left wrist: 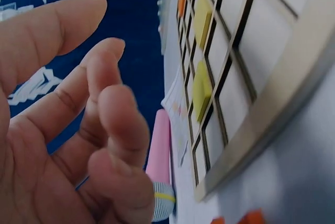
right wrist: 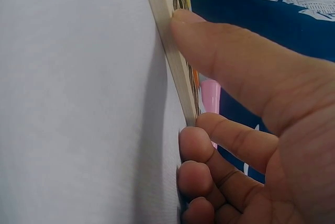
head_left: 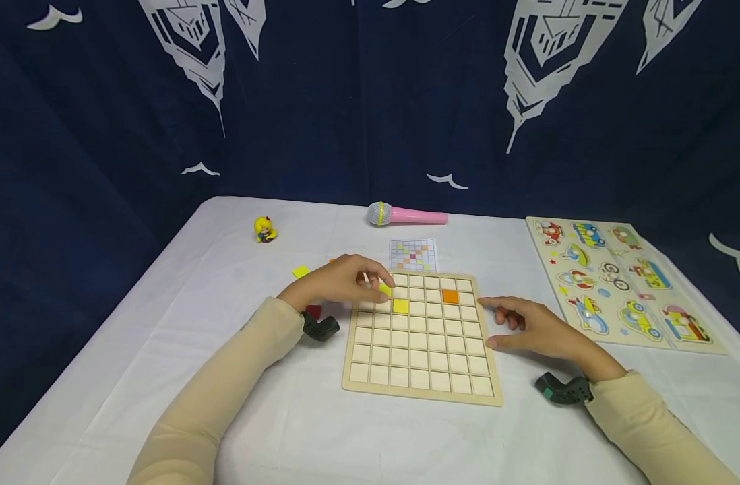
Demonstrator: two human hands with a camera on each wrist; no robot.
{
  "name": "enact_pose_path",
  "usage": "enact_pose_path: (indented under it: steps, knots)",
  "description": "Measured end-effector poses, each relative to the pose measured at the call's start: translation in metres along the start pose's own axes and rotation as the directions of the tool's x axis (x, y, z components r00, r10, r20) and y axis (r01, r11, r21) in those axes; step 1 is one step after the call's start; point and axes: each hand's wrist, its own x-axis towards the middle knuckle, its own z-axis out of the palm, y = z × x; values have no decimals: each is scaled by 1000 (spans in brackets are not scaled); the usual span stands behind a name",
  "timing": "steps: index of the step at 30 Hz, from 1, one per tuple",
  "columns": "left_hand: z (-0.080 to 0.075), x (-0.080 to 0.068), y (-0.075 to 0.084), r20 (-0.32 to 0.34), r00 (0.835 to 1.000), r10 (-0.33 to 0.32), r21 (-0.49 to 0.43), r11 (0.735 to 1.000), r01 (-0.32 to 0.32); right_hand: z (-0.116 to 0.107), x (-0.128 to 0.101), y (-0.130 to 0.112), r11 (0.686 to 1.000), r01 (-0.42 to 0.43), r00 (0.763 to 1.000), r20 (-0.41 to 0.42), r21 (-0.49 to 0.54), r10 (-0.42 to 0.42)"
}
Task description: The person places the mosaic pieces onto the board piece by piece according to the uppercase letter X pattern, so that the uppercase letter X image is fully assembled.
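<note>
A wooden grid board (head_left: 418, 360) lies on the white table. Two yellow square tiles (head_left: 400, 306) sit in neighbouring cells near its upper left, and an orange tile (head_left: 450, 296) near its upper right. My left hand (head_left: 346, 277) hovers over the upper-left corner, partly covering it. In the left wrist view its thumb and index finger stand apart, with nothing between them and the other fingers loosely bent. At the board's right edge, the thumb and index fingertip of my right hand (head_left: 536, 327) touch the rim; its remaining fingers bend beside the edge.
Loose yellow (head_left: 300, 271) and red (head_left: 313, 311) tiles lie left of the board, partly behind my left hand. Beyond the board are a coloured pattern card (head_left: 412, 254), a pink toy microphone (head_left: 415, 216) and a yellow-haired figurine (head_left: 264, 230). A picture puzzle board (head_left: 603, 293) lies at right.
</note>
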Motion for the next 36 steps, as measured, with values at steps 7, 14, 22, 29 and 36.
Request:
enact_pose_path:
  steps: [7,14,22,29,36]
  knots:
    - [-20,-9,-12,109,993,-37,-63,997,44,0,0,0,1000,1,1000,-1,1,-1]
    - [-38,-19,-27,137,986,-98,-96,989,112,1,-1,0,1000,8,1000,-2,-1,-8]
    - [-52,-28,-42,125,979,-164,-84,981,175,1,0,0,1000,5,1000,0,1,-5]
    - [-50,-28,-47,135,972,-191,-63,978,201,1,0,0,1000,10,1000,-4,4,-10]
    - [-48,-27,-48,127,970,-209,-28,976,214,2,0,0,1000,18,1000,-9,0,-18]
